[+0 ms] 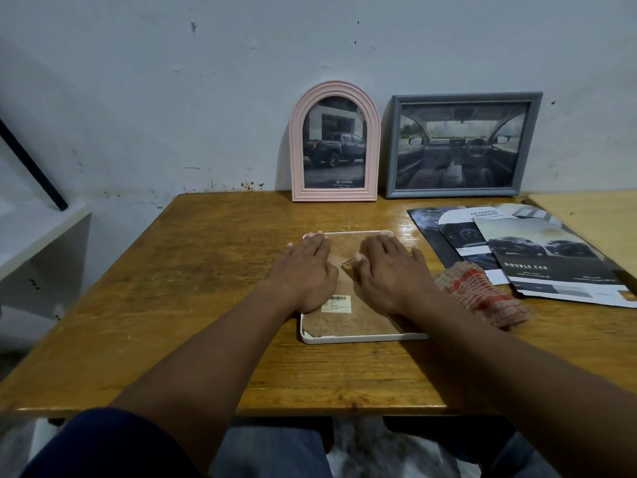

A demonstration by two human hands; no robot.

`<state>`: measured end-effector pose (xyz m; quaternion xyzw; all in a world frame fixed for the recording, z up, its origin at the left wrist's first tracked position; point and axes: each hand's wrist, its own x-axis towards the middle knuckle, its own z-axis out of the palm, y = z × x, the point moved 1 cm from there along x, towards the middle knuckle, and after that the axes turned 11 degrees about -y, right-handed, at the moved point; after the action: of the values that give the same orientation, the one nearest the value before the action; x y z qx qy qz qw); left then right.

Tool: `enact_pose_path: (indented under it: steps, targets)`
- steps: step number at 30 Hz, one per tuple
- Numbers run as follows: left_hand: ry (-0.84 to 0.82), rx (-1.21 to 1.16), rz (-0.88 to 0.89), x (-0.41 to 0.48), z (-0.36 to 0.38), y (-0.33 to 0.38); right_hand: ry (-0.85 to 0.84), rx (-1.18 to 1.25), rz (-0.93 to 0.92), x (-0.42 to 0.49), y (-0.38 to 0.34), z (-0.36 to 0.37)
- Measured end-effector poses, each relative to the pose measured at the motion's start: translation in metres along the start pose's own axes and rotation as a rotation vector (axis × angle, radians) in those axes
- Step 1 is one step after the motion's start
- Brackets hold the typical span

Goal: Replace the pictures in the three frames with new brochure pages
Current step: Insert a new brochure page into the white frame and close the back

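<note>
Both hands are down flat on the white frame point(362, 338), which lies face down in the middle of the table point(206, 270). The left hand point(305, 270) and right hand point(391, 270) sit side by side, a little apart, fingers stretched out and pressing the brown backing board point(348, 322), clamped on nothing. The pink arched frame point(297, 150) and grey frame point(462, 98) stand at the far edge against the wall, with brochure pages point(537, 257) fanned on the right. The risk, as I see it: lean too hard or unevenly and the board could seat crooked or stress whatever glazing lies beneath. A sideways shove could slide the frame into the checked cloth point(482, 294) on the right.
</note>
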<state>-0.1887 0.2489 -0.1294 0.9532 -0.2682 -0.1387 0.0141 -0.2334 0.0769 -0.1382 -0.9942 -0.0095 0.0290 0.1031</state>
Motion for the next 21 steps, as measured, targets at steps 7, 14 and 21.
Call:
enact_pose_path:
  steps: [7,14,21]
  targets:
    - [0.097,-0.020,-0.003,-0.002,-0.003,0.004,0.201,-0.014,0.073,-0.010,-0.007,-0.004]
    - [0.343,0.026,-0.090,-0.012,-0.006,0.011,0.119,0.311,0.288,-0.006,0.009,-0.025]
    - [0.272,-0.408,-0.030,0.001,-0.015,0.010,0.296,0.786,0.220,0.004,0.019,-0.083]
